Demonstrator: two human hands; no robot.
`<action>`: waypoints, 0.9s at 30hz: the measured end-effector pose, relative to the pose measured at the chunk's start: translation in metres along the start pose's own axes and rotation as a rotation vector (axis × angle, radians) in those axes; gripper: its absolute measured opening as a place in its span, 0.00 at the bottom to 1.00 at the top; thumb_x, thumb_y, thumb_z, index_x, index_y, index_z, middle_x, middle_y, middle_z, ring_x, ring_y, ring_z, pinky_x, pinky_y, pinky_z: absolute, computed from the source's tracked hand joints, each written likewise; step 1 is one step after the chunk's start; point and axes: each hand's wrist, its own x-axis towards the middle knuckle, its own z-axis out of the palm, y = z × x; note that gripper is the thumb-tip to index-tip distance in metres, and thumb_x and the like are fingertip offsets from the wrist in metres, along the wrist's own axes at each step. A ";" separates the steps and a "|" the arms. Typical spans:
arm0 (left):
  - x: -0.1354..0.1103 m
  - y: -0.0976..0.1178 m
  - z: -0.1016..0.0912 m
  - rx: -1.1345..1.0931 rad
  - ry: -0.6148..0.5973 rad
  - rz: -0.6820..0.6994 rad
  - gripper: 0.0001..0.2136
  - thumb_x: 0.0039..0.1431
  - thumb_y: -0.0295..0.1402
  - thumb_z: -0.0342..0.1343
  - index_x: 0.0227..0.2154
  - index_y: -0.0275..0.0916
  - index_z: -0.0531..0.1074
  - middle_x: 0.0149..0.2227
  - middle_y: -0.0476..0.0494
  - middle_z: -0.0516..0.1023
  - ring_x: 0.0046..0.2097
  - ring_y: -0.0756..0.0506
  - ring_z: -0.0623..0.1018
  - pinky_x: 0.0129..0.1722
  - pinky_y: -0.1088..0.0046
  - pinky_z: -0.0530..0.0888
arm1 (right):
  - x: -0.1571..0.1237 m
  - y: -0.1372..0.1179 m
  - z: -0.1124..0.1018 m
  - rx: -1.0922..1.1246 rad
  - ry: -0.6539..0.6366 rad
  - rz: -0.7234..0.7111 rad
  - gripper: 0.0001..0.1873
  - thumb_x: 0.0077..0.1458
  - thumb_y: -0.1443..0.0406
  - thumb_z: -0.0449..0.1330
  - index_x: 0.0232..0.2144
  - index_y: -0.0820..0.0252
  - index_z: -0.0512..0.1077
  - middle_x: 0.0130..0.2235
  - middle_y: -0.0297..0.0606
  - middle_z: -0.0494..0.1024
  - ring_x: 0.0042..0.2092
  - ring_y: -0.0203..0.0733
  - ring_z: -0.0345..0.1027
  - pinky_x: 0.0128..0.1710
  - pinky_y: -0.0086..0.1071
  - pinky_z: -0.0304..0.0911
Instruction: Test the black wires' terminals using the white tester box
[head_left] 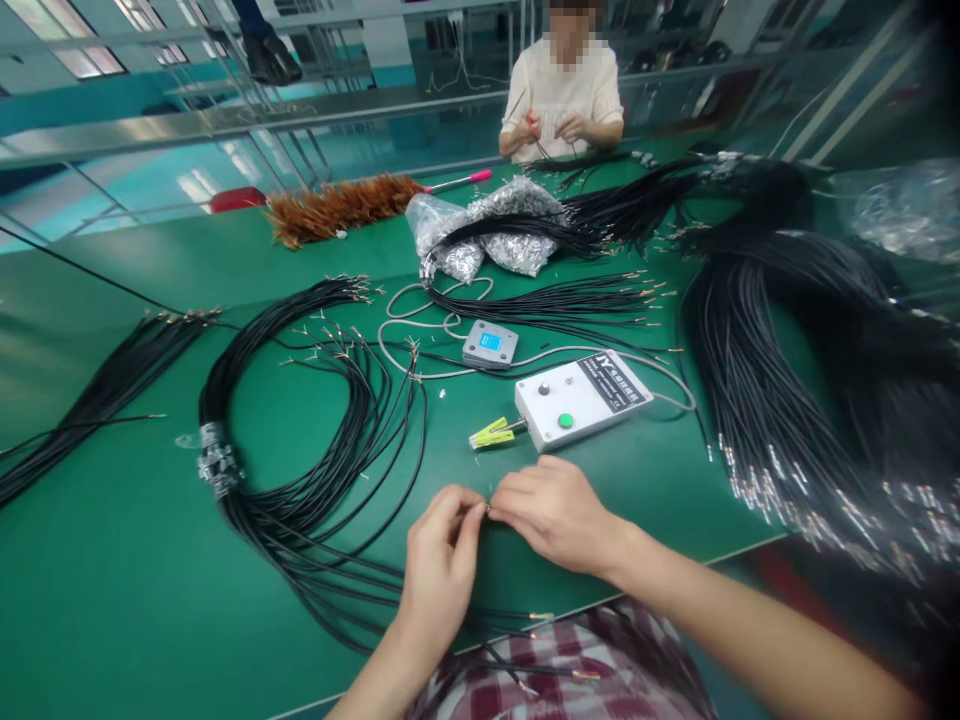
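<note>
Fingertips of my left hand [442, 560] and my right hand [555, 515] meet in a pinch over the green table. Between them shows a tiny coppery wire end [488, 508]; the rest of it is hidden by the fingers. Left of my hands curves a bundle of black cables [247, 355], gathered by a clump of clear-grey connectors [217, 462]. Several of its stripped ends pass below my left wrist toward my lap. Just beyond my fingers lies a white control box [581, 405] with a green button and a yellow-green tip [493, 433].
A small grey device with a lit screen [490, 343] sits behind the box. Farther back are plastic bags of small parts [517, 225] and a brown feather duster [345, 208]. Thick black cable bundles [757, 370] fill the right side. A person [562, 100] works opposite.
</note>
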 end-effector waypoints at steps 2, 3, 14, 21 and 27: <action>0.009 0.001 -0.005 -0.050 0.025 -0.011 0.08 0.59 0.35 0.54 0.27 0.38 0.68 0.23 0.52 0.66 0.24 0.52 0.66 0.23 0.79 0.62 | 0.004 0.004 -0.007 -0.058 0.029 0.046 0.13 0.66 0.63 0.53 0.31 0.59 0.73 0.31 0.34 0.79 0.33 0.38 0.67 0.32 0.35 0.48; 0.015 0.001 -0.008 -0.096 0.039 -0.033 0.09 0.58 0.36 0.55 0.27 0.38 0.68 0.21 0.54 0.64 0.22 0.54 0.63 0.20 0.79 0.59 | 0.008 0.008 -0.011 -0.094 0.038 0.068 0.11 0.65 0.63 0.54 0.33 0.59 0.74 0.33 0.35 0.80 0.36 0.40 0.68 0.34 0.35 0.49; 0.061 -0.006 -0.009 -0.316 0.077 -0.095 0.11 0.51 0.35 0.60 0.25 0.36 0.65 0.22 0.54 0.67 0.17 0.58 0.60 0.17 0.83 0.54 | 0.062 0.045 -0.017 -0.251 -0.337 0.184 0.05 0.58 0.69 0.62 0.38 0.59 0.77 0.37 0.39 0.82 0.44 0.44 0.67 0.41 0.39 0.45; 0.069 -0.007 -0.004 -0.308 0.094 -0.086 0.10 0.49 0.35 0.61 0.24 0.36 0.65 0.21 0.54 0.67 0.17 0.58 0.60 0.17 0.83 0.54 | 0.064 0.038 -0.015 -0.358 -0.347 0.161 0.07 0.59 0.71 0.59 0.30 0.60 0.75 0.34 0.39 0.79 0.43 0.45 0.65 0.40 0.39 0.45; 0.074 -0.011 0.001 -0.259 0.119 -0.063 0.10 0.49 0.35 0.60 0.23 0.37 0.65 0.21 0.55 0.66 0.17 0.57 0.61 0.16 0.82 0.56 | 0.065 0.038 -0.014 -0.394 -0.331 0.149 0.08 0.61 0.70 0.57 0.30 0.60 0.74 0.33 0.39 0.78 0.41 0.45 0.64 0.40 0.39 0.46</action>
